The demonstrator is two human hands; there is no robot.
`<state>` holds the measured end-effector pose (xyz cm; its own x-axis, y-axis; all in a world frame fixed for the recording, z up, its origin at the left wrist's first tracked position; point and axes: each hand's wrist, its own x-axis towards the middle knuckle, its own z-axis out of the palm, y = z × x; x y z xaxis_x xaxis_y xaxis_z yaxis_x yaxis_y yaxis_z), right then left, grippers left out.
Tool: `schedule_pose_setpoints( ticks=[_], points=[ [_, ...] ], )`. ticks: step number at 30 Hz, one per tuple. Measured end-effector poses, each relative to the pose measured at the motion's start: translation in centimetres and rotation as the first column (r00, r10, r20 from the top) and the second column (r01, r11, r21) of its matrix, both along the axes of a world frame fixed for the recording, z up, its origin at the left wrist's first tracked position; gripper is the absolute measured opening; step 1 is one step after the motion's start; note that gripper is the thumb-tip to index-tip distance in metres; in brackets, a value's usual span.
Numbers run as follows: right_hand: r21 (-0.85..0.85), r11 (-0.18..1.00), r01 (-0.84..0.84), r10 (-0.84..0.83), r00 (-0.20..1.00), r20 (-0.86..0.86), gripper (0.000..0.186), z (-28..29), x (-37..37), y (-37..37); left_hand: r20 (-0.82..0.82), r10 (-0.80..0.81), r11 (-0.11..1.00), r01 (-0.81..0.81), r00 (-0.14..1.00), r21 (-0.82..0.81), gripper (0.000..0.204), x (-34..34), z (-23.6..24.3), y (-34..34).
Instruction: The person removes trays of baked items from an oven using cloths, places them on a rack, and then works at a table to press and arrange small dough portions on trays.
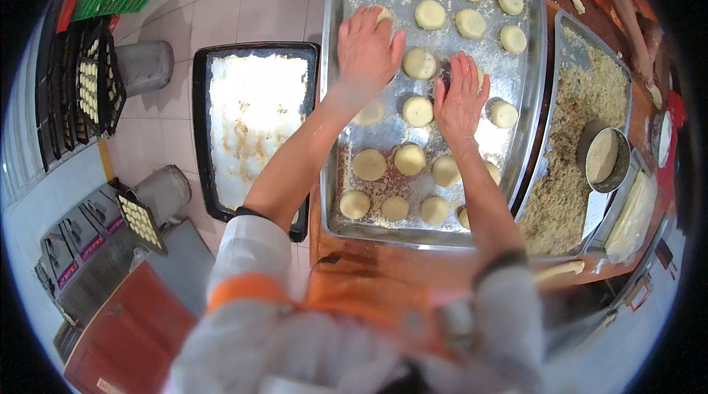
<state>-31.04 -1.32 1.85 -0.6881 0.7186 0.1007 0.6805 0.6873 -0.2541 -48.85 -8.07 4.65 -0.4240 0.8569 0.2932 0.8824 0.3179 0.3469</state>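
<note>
Pale, round, flattened dough pieces (418, 111) lie in loose rows on a large metal tray (542, 47) dusted with crumbs. Over the tray's far left part, my left hand (366, 49) is palm down, thumb apart, on or just above a dough piece (384, 15) that peeks out beside its fingertips. Nearer the middle right, my right hand (461, 102) lies flat with fingers stretched out, partly covering another dough piece (481, 78). Whether either palm presses on the dough cannot be made out. My right forearm hides parts of some pieces near the tray's front right.
Right of the tray, a metal pan (558, 21) holds crumbly filling and a round metal cup (619, 173). A plastic bag (633, 217) lies beyond it. A black-rimmed baking tray (200, 113) stands left. Another person's arm (627, 25) reaches in at far right. Racked trays (92, 84) stand far left.
</note>
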Motion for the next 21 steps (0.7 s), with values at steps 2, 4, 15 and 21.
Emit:
schedule_pose_setpoints(
  ticks=[2,4,15,21],
  points=[
    [-0.015,1.0,0.0,0.001,1.0,0.028,0.048,0.1,-0.4,-0.2,-0.097,0.019,0.994,-0.008,0.995,0.112,0.038,-0.6,-0.8,2.9],
    [-0.052,0.999,-0.011,0.009,0.999,-0.051,0.05,0.4,-0.1,0.1,-0.15,0.02,0.999,-0.013,0.988,0.047,0.041,0.0,-2.4,3.6],
    [-0.327,0.917,-0.229,0.27,0.959,0.086,0.062,3.4,6.6,-1.4,-0.108,0.025,0.986,-0.042,0.994,-0.158,0.047,0.0,-3.5,3.5],
    [-0.456,0.86,-0.23,0.259,0.966,0.001,0.057,7.5,5.5,0.3,-0.144,0.043,0.989,-0.063,0.989,-0.133,0.048,0.0,-3.7,3.7]
  ],
)
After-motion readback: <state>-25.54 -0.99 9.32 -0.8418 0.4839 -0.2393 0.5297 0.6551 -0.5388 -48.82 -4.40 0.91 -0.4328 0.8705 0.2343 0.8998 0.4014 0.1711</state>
